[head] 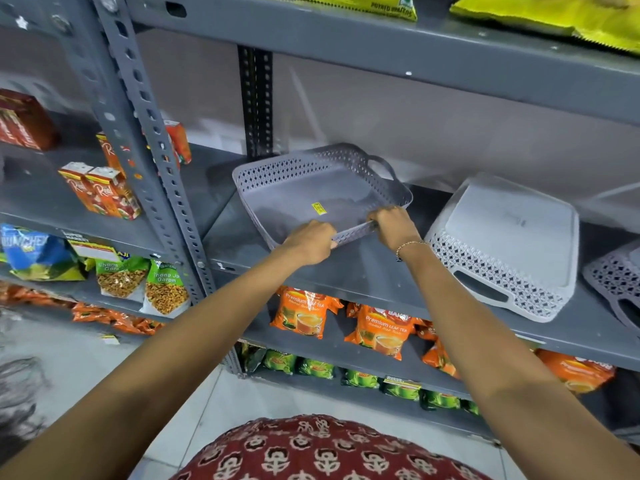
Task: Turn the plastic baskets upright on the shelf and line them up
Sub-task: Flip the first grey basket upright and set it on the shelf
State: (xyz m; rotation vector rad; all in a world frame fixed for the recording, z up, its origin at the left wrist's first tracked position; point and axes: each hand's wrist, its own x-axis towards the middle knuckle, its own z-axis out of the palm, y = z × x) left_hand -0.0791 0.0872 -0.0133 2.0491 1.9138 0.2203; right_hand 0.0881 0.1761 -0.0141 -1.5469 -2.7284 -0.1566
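A grey perforated plastic basket [304, 188] sits open side up on the grey metal shelf [374, 282], a yellow sticker on its floor. My left hand [310, 242] and my right hand [394, 225] both grip its near rim. To the right, a second grey basket [509, 237] lies upside down, its flat bottom facing up and its handle slot toward me. A third basket [616, 278] shows partly at the right edge, cut off by the frame.
A slotted upright post [152, 140] stands left of the baskets. Juice cartons [100, 192] and snack bags fill the left shelves. Orange tea packets [377, 330] lie on the shelf below. Yellow bags [540, 12] rest on the shelf above.
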